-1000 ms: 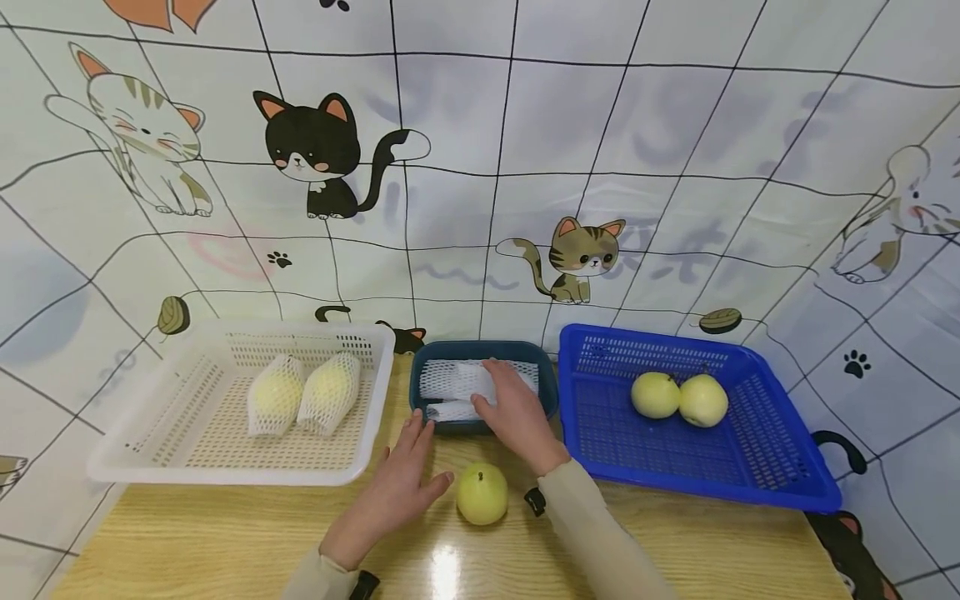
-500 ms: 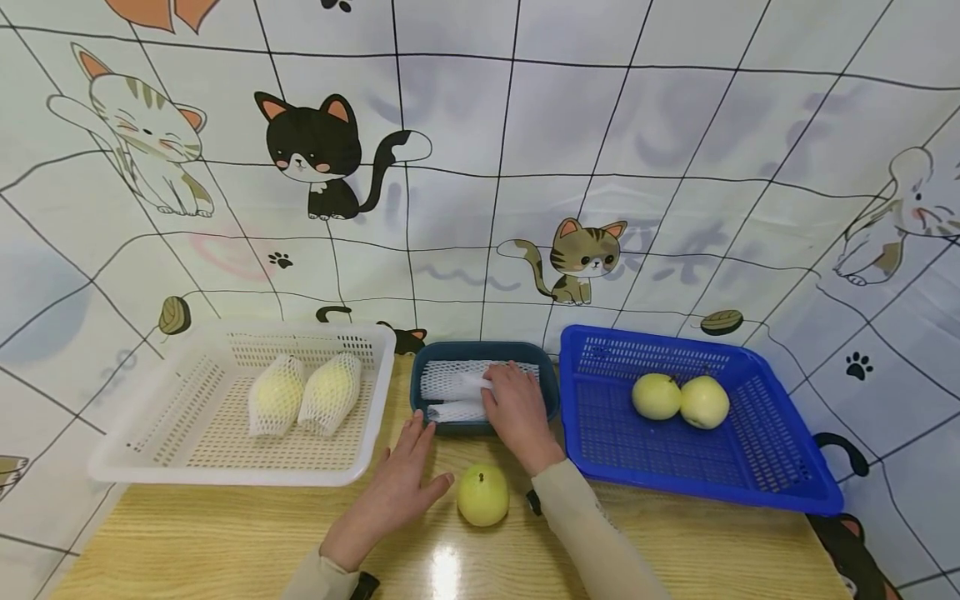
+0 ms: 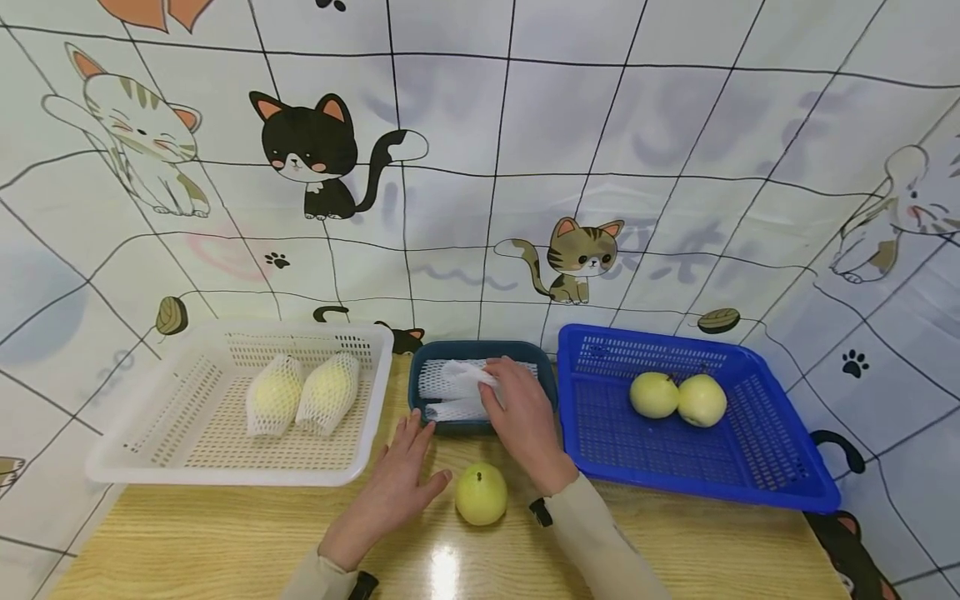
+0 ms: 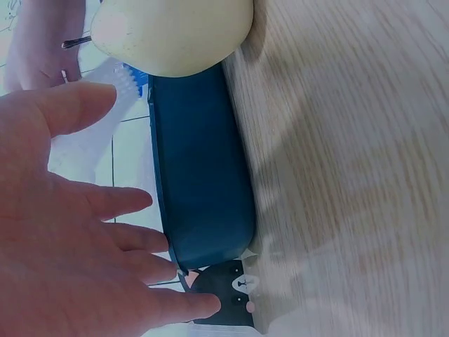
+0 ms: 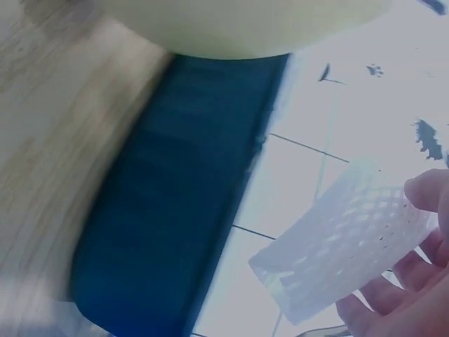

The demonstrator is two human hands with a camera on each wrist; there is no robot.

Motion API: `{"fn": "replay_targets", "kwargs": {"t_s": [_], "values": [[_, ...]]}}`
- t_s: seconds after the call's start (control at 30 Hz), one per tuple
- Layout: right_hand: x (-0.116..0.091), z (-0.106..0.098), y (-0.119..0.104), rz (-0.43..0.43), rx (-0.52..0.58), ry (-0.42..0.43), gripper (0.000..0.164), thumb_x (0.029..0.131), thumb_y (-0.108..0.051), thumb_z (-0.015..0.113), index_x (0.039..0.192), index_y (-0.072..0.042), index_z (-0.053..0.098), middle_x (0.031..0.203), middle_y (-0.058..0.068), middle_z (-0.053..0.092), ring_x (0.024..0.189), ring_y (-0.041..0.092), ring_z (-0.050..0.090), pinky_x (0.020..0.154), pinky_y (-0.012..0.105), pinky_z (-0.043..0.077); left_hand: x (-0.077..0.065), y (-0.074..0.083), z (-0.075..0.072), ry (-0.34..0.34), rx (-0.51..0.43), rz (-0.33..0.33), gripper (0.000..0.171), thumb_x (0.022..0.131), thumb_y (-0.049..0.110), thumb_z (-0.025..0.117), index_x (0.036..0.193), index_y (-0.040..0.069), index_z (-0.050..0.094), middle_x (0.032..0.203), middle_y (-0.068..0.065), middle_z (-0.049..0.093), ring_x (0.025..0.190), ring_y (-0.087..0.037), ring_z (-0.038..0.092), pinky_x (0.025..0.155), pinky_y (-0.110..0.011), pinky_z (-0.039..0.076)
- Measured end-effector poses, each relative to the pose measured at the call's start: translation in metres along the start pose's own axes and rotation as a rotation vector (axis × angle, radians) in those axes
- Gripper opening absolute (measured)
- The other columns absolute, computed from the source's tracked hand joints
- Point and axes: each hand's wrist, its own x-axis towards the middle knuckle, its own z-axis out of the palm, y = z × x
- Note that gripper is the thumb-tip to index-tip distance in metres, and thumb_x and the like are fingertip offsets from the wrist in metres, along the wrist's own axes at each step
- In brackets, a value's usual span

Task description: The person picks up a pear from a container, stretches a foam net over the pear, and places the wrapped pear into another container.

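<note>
My right hand (image 3: 525,417) pinches a white foam net sleeve (image 5: 344,242) between thumb and fingers, above the dark teal bin (image 3: 551,392). More foam net sleeves (image 3: 453,410) lie inside that bin. With fingers straight, my left hand (image 3: 393,483) reaches to the bin's front left corner; in the left wrist view its fingertips lie near the bin's rim. A yellow-green pear (image 3: 481,494) stands upright on the table between my two wrists, touched by neither hand.
On the left, a white basket (image 3: 232,477) holds two pears in foam nets (image 3: 327,393). To the right, a blue basket (image 3: 697,492) contains two bare pears (image 3: 702,400). A cat-print cloth (image 3: 450,208) rises behind the wooden table (image 3: 225,533).
My right hand has closed on a foam net sleeve and lifted it a little out of the teal bin's pile. My left hand and the pear stay in place.
</note>
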Motion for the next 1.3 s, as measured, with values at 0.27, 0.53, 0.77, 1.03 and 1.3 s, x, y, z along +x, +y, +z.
{"fn": "replay_targets", "kwargs": {"t_s": [0.27,0.53,0.77,1.03,1.3], "values": [[-0.016,-0.022,-0.012,0.041,0.126,0.006,0.026,0.104,-0.025,0.065,0.126,-0.011,0.067,0.138,0.002,0.064,0.13,0.023,0.058,0.102,0.049,0.051,-0.001,0.002,0.001,0.053,0.007,0.0,0.069,0.097,0.028,0.072,0.151,-0.005,0.045,0.166,-0.031,0.017,0.152,-0.054,0.013,0.107,-0.083,0.019],[-0.033,-0.036,-0.016,0.045,0.269,0.11,0.023,0.098,-0.017,0.073,0.12,-0.01,0.07,0.132,0.005,0.068,0.124,0.026,0.063,0.096,0.053,0.054,0.0,0.014,0.001,0.284,-0.082,0.123,0.062,0.094,0.014,0.072,0.147,-0.005,0.047,0.166,-0.028,0.02,0.149,-0.051,0.025,0.109,-0.069,0.036],[-0.045,-0.044,-0.017,0.07,0.325,0.117,0.025,0.095,-0.015,0.076,0.12,-0.011,0.072,0.125,0.001,0.071,0.118,0.022,0.066,0.095,0.051,0.054,0.002,0.028,-0.006,0.57,-0.155,0.39,0.046,0.099,0.01,0.069,0.14,-0.002,0.054,0.158,-0.02,0.037,0.141,-0.04,0.044,0.108,-0.043,0.046],[-0.058,-0.05,-0.023,0.045,0.347,0.101,0.021,0.094,-0.012,0.077,0.114,-0.014,0.071,0.125,-0.002,0.071,0.114,0.017,0.067,0.09,0.048,0.058,0.006,0.052,-0.012,0.718,-0.039,0.786,0.036,0.109,0.022,0.054,0.132,-0.005,0.062,0.134,-0.022,0.057,0.122,-0.036,0.056,0.114,-0.028,0.039],[-0.068,-0.047,-0.024,-0.004,0.339,0.119,0.023,0.091,-0.007,0.078,0.112,-0.014,0.072,0.124,-0.001,0.071,0.112,0.02,0.069,0.087,0.046,0.058,0.006,0.059,-0.01,0.734,0.007,0.817,0.034,0.108,0.023,0.056,0.129,-0.002,0.067,0.125,-0.018,0.061,0.113,-0.034,0.059,0.105,-0.032,0.043]]}}
